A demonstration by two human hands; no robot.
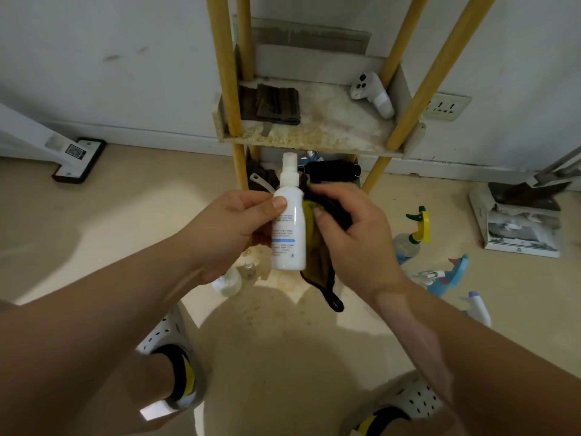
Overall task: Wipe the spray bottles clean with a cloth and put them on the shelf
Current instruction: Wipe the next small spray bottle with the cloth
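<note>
White spray bottle (288,228) gripped, left hand (239,221) — right hand (352,237) bunches cloth (317,247).

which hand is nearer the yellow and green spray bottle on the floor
Right. The right hand, gripping the cloth, sits just left of the yellow and green spray bottle; the left hand holds the white bottle farther left.

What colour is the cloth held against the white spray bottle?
Yellow with a black edge, seen in the head view: the cloth beside the spray bottle.
</note>
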